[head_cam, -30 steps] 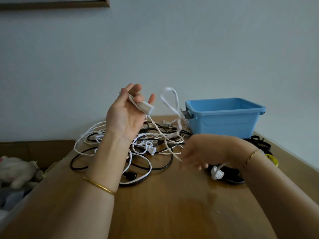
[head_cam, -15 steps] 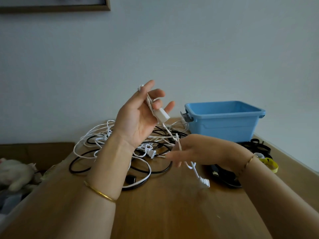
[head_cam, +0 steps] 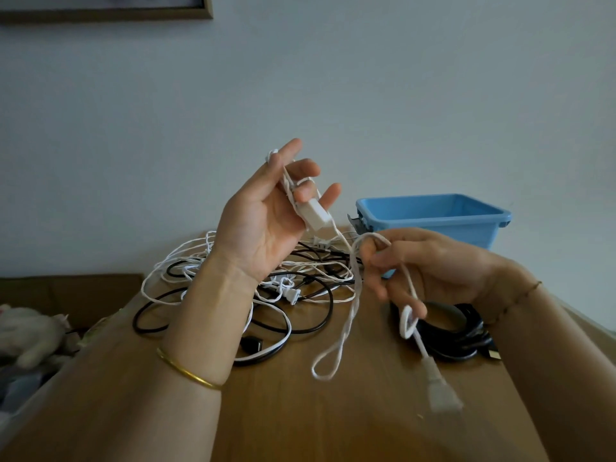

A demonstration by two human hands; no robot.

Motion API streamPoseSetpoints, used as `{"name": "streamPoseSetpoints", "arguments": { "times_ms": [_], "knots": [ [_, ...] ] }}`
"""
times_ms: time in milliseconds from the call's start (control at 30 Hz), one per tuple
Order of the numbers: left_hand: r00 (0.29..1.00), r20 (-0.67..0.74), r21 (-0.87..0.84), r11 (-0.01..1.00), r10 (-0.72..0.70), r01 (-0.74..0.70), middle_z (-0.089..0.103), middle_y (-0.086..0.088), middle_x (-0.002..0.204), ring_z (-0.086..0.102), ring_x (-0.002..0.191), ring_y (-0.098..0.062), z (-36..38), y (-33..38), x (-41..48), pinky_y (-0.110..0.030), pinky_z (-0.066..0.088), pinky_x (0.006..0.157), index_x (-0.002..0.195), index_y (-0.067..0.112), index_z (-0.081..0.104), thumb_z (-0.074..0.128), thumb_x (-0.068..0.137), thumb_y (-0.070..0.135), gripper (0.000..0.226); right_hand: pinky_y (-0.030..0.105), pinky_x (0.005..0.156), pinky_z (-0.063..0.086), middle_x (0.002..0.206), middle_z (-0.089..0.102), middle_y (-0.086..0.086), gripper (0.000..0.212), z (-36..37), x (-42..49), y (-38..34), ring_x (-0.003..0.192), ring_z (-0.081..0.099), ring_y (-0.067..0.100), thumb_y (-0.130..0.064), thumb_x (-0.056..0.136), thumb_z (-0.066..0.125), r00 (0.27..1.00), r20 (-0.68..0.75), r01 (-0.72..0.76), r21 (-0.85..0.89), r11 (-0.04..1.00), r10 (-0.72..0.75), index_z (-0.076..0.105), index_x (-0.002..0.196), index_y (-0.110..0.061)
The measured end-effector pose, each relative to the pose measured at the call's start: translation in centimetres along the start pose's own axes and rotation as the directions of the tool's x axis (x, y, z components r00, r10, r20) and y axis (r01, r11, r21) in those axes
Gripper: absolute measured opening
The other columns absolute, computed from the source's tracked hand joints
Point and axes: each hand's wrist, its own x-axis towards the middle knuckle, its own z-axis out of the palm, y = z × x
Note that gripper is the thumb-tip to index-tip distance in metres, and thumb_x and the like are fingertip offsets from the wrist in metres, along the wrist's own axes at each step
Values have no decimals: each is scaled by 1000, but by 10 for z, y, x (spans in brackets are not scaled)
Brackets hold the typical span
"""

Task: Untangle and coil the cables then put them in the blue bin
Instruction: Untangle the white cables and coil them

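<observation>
A: What could go wrong here?

B: The white cable (head_cam: 356, 285) runs from the left hand (head_cam: 256, 235), whose fingers curl round its small box (head_cam: 315, 216), to the right hand (head_cam: 433, 265), whose fingers pinch a loop. A hard pull could snag its hanging slack on the tangled pile (head_cam: 300, 281) near the surface's (head_cam: 333, 421) far edge and tighten a knot.

A: And the blue bin (head_cam: 433, 225)?

B: It's at the far right corner, and I cannot tell what it holds. 1 black coil (head_cam: 456, 335) lies outside it, near the right edge.

Smooth matt wooden table (head_cam: 333, 421), glossy blue plastic bin (head_cam: 433, 225), twisted white cable (head_cam: 353, 295), shiny gold metal bangle (head_cam: 186, 371).
</observation>
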Motion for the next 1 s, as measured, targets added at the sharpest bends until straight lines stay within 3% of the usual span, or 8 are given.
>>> {"name": "streamPoseSetpoints", "arguments": {
  "times_ms": [67,167,300,367,500,567,667,1000],
  "knots": [
    [1000,8,16,1000,-18,18,63,-1,70,51,49,-8,0,-1,0,-38,57,80,134,3,41,35,101,23,39,32,45,55,74,61,18,13,-1,4,7,47,62,27,-11,90,58,985,-154,-99,-131,986,79,47,93,-5],
    [997,45,60,997,-58,56,63,1,71,50,51,-7,0,-3,-1,-37,57,79,135,5,42,32,101,24,40,45,72,60,94,67,17,29,-1,10,17,77,68,39,-17,87,66,909,-399,-304,-431,850,123,51,112,-12],
    [989,97,99,990,-108,98,63,1,72,50,51,-6,1,-6,-1,-35,56,76,137,6,41,31,101,24,42,26,89,47,120,55,-7,61,1,17,10,108,57,13,-24,80,73,856,-487,-240,-672,701,-174,43,133,-24],
    [986,110,98,988,-127,116,63,1,71,49,50,-6,2,-8,-1,-33,56,75,138,6,40,30,101,24,42,20,88,41,121,56,-8,55,5,20,7,112,53,7,-22,83,70,813,-471,-135,-725,675,-343,48,134,-20],
    [975,129,30,983,-182,179,61,1,65,49,48,-6,0,-12,-1,-31,56,75,137,3,39,31,97,23,45,17,77,45,90,68,-10,13,20,29,6,86,61,1,-15,93,55,723,-424,133,-689,712,-546,64,103,-14],
    [957,182,-48,970,-224,237,58,0,61,49,48,-7,-5,-12,0,-32,56,78,137,1,37,36,96,22,46,16,71,45,68,65,-10,21,23,32,8,70,60,4,-11,96,49,684,-445,175,-669,723,-578,62,82,-20],
    [930,296,-210,934,-219,287,57,-7,60,52,49,-15,-14,-10,2,-36,53,84,139,-2,31,37,97,15,46,21,66,48,60,63,1,29,21,34,11,62,60,19,-10,98,43,659,-480,189,-639,746,-578,62,80,-22],
    [998,-23,-373,927,-55,42,61,1,66,50,45,-6,-11,-21,6,-47,50,92,141,-5,32,32,102,20,46,17,45,34,60,47,1,10,32,31,10,48,39,7,-4,94,52,867,-299,229,-473,851,-399,60,89,-7]
  ]
}}
